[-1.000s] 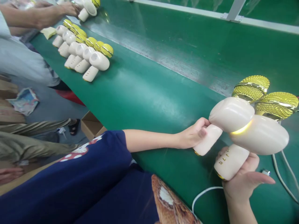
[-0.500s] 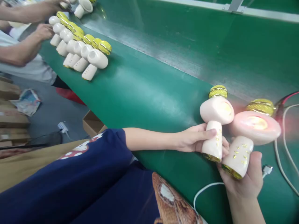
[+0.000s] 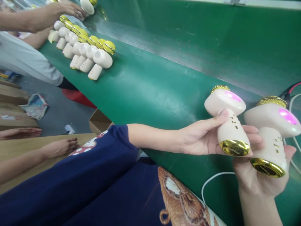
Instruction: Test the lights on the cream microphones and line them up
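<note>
My left hand (image 3: pixel 199 136) is closed round the handle of a white handheld massager (image 3: pixel 224 102) with a gold base and a ridged gold cap. Its thumb lies beside small gold marks on the handle. A matching massager (image 3: pixel 264 116) rests in my right hand (image 3: pixel 261 180), fingers curled behind its handle. On both heads a pink-violet light glows. The two massagers are tilted, side by side above the green bench (image 3: pixel 145 91), and the fingers of my left hand reach over to the second handle.
Several like massagers (image 3: pixel 102 58) lie in a row at the far left of the bench. A co-worker's hand (image 3: pixel 72 9) is behind them. A white cable (image 3: pixel 217 175) runs near my right wrist. Below the bench stands an open carton (image 3: pixel 100 121); another person's hand (image 3: pixel 62 147) lies at left.
Both massagers have turned, so their gold bases face me more, and shifted right. Their lights went from warm white and reddish to pink-violet. The co-worker's hand moved right, over the row's far end.
</note>
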Demonstrator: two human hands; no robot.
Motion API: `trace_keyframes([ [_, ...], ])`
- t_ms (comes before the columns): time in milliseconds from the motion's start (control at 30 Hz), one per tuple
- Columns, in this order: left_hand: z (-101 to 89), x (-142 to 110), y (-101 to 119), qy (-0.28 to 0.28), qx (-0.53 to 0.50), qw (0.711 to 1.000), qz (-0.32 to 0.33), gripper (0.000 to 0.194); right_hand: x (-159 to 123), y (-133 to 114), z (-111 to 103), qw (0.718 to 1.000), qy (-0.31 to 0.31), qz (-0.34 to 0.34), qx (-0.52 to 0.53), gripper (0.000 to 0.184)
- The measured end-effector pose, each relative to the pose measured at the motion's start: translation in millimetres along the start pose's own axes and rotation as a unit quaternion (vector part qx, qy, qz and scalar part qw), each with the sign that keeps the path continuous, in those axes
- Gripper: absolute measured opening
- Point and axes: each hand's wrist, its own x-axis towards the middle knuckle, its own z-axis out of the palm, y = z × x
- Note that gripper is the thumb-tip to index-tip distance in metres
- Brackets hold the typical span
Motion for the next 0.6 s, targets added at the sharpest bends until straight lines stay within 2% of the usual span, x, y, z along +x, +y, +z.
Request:
trace_keyframes([
  [133, 8.8, 0, -2, 0.04, 0.016, 0.999, -0.013, 0.054, -8, 1, 10, 0.999, -0.035, -0.003, 0.009, 0.045],
  [267, 16.3, 1, -6, 0.058, 0.031, 0.998, 0.006, 0.053, -14, 1, 16, 0.997, -0.05, 0.003, 0.052, 0.038],
  [367, 13.3, 4, -8, 0.06, 0.041, 0.997, 0.011, 0.048, -12, 3, 13, 0.995, -0.067, -0.01, 0.071, 0.035],
  [500, -14.9, 10, -1, 0.054, 0.053, 0.997, -0.021, 0.028, 4, 8, 5, 0.998, -0.034, 0.023, 0.047, 0.033],
  [600, -46.6, 15, 12, 0.08, 0.094, 0.992, -0.005, 0.032, 17, 12, 0, 0.997, 0.017, 0.064, -0.028, 0.027],
])
